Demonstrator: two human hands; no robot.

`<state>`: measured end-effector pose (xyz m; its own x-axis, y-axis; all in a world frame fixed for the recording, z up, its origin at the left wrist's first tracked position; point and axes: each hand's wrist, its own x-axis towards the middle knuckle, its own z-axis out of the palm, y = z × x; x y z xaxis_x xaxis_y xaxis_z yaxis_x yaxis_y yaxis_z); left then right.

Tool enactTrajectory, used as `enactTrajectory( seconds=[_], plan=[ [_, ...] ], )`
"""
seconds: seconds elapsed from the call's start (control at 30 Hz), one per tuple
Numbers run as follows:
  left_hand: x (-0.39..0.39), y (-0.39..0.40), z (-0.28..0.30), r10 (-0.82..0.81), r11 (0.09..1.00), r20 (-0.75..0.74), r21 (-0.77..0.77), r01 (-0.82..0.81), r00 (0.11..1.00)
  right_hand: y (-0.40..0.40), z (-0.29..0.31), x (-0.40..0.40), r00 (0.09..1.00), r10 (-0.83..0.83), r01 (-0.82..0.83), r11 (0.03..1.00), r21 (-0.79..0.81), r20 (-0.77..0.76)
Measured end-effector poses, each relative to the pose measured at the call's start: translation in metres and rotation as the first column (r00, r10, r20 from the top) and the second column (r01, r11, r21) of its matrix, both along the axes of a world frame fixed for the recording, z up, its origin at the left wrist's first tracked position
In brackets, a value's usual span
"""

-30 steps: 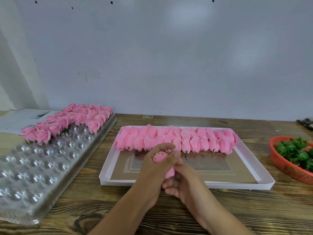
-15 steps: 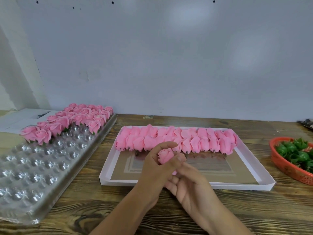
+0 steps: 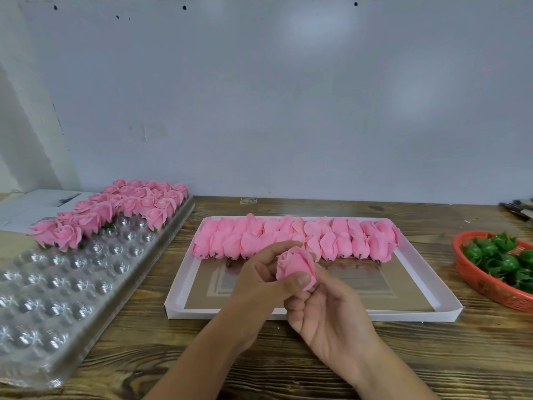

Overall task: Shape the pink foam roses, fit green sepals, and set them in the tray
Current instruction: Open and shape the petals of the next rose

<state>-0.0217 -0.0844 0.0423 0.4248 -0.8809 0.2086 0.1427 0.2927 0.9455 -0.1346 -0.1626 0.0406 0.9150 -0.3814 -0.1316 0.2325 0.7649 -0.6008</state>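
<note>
While the pink foam rose (image 3: 295, 267) sits raised above the near half of the white box (image 3: 357, 314), both hands work it: the left hand (image 3: 259, 287) curls thumb and forefinger around the bud's sides, and the right hand (image 3: 328, 316) cups it from below, fingers pinching what looks like its base, though that contact is hidden behind the petals. Shaping is the step in hand, I judge. It goes best with light pressure: foam petals crease easily, so the left thumb should roll the outer petals outward rather than squeeze, while the right hand turns the base steadily.

At 12 o'clock from the rose, two rows of unshaped buds (image 3: 294, 238) fill the box's far end. At 3 o'clock the red basket (image 3: 478, 284) holds green sepals (image 3: 501, 258), well apart, with bare wooden table (image 3: 432, 356) between; the right hand has a free path there over the box's low wall. At 9 to 10 o'clock lies the clear blister tray (image 3: 57, 284), its far cells filled with finished roses (image 3: 121, 209), its near cells empty. The left reach crosses only open table, though the tray's raised rim wants a small lift.
</note>
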Motion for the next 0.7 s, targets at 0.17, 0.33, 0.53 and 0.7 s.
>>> enactTrajectory(
  seconds=[0.17,0.33,0.53,0.7],
  plan=[
    [0.0016,0.0014,-0.0002,-0.029,1.000,0.012,-0.001,0.029,1.000,0.0001,-0.0002,0.0002,0.999,0.025,-0.026,0.999,0.041,0.022],
    [0.0034,0.0022,0.0004,-0.047,0.999,0.042,0.004,0.047,0.998,-0.0017,-0.0022,0.0003,0.999,0.046,-0.046,0.998,-0.046,-0.005],
    [0.0017,0.0004,-0.0030,0.001,1.000,0.043,0.018,-0.002,0.999,-0.0017,-0.0002,0.0003,0.999,-0.013,0.008,0.993,-0.114,-0.043],
    [0.0036,0.0000,-0.0036,-0.001,1.000,0.053,0.009,0.001,0.999,0.0003,0.0013,-0.0001,1.000,-0.009,0.007,0.993,-0.116,-0.011]
  ],
)
